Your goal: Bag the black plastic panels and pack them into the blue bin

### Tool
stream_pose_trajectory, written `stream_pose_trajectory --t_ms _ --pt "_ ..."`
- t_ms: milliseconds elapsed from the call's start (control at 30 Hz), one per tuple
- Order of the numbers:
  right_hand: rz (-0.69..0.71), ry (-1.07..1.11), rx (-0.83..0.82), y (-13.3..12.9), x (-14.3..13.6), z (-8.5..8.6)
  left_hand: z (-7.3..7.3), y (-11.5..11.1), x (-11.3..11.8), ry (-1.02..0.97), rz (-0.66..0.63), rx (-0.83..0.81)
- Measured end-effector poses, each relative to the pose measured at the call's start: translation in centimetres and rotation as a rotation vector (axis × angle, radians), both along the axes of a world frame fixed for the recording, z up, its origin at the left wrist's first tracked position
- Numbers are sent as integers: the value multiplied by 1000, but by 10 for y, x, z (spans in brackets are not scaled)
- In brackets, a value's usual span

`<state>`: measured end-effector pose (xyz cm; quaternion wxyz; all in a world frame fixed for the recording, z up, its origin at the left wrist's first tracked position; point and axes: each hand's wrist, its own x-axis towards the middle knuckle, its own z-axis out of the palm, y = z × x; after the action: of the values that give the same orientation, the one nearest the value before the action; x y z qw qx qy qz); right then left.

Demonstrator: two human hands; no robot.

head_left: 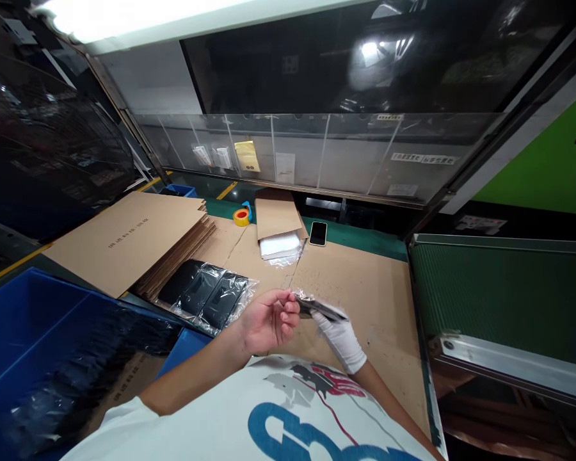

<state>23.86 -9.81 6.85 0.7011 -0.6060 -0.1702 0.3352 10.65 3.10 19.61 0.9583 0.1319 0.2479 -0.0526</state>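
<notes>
My left hand is bare, with thumb and forefinger pinched on the near-left end of a thin, dark flat piece in a clear plastic bag. In a white glove, my right hand grips the same bagged piece from below at its right part. The piece is held edge-on above the cardboard-covered bench, so its face is hidden. To the left of my left hand lie black flat pieces in clear plastic bags, side by side on the bench.
A stack of flat cardboard lies left. Behind are yellow tape on a blue dispenser, a cardboard box with white packets and a phone. A blue bin stands lower left; a green conveyor runs right. Clear pockets hang ahead.
</notes>
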Motion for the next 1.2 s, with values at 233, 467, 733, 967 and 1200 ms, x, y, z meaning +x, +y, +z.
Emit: stream_pose_trajectory --t_ms 233,467,733,967,1200 --pt "34 -234 -149 -11 9 22 20 19 -15 65 391 1574" --pt "92 -223 -213 -7 3 36 23 29 -11 -1 -140 1906" --pt "153 -224 -245 -12 4 36 7 32 -2 -119 102 1934" --pt "160 -324 -88 -16 6 43 -1 37 -1 -71 232 1900" --pt "13 -395 -40 -24 11 46 0 40 -4 -2 250 1745"
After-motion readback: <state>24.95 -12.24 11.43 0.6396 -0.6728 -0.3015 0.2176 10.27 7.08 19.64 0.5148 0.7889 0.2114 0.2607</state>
